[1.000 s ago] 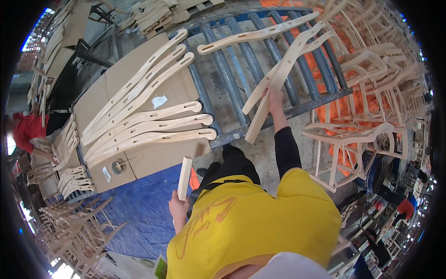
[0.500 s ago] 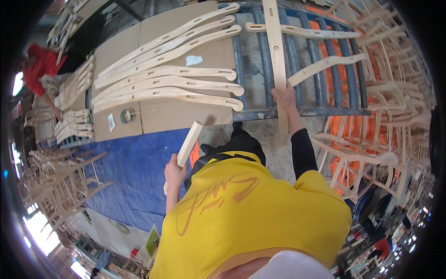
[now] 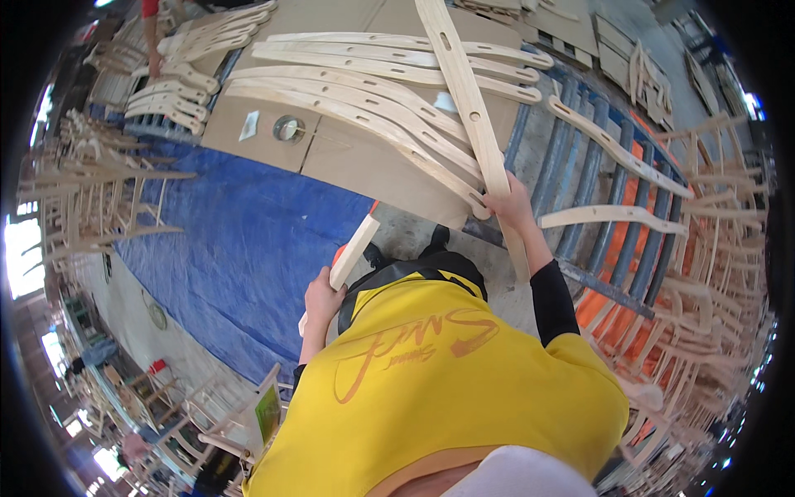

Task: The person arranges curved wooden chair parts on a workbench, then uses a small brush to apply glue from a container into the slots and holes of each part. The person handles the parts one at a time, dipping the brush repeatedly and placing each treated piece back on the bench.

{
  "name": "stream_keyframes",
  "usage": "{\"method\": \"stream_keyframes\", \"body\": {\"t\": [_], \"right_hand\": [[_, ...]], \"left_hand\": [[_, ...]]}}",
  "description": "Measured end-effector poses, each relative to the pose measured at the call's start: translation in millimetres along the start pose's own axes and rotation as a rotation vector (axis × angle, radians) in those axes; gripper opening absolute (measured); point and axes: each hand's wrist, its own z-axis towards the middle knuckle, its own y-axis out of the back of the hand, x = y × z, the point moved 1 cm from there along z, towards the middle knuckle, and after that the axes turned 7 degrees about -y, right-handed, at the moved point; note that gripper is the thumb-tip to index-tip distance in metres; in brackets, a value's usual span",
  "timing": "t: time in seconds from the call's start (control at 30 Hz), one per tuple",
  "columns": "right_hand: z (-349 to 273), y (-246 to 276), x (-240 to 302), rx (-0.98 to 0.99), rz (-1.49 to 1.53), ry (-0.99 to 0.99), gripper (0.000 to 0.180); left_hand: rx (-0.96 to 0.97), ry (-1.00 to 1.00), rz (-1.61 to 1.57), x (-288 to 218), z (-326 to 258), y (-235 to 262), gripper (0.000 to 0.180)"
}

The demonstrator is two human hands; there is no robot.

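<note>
Head view: right hand [image 3: 507,205] on long slotted wooden piece [image 3: 468,99], left hand [image 3: 321,295] around short wooden block [image 3: 354,251].

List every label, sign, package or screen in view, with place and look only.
Paper label: small white slip lying on the cardboard sheet, left of a round tape roll.
Green printed card: low, by the person's left side.
No screens visible.

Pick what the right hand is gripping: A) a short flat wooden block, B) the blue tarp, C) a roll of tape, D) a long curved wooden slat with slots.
D: the right hand closes around the long wooden slat lying over the cardboard-covered table; the left hand holds the short block.
</note>
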Motion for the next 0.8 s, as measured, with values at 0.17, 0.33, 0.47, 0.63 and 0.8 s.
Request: {"method": "stream_keyframes", "body": {"t": [0.17, 0.33, 0.47, 0.63, 0.8], "right_hand": [[-1, -15, 18, -0.021, -0.169, 0.089, 0.054], [-6, -21, 18, -0.094, -0.262, 0.205, 0.054], [-16, -19, 19, -0.135, -0.314, 0.244, 0.048], [-34, -20, 22, -0.164, -0.282, 0.241, 0.042], [-48, -23, 25, -0.207, -0.216, 0.297, 0.044]], "left_hand": [[-0.008, 0.023, -0.016, 3, -6, -5, 0.034], [0.007, 0.032, -0.033, 4, -6, -10, 0.035], [0.018, 0.01, -0.021, 3, -1, -11, 0.035], [0.024, -0.032, -0.008, 4, 9, -11, 0.037], [0.058, -0.054, 0.019, 1, 21, -5, 0.037]]}}
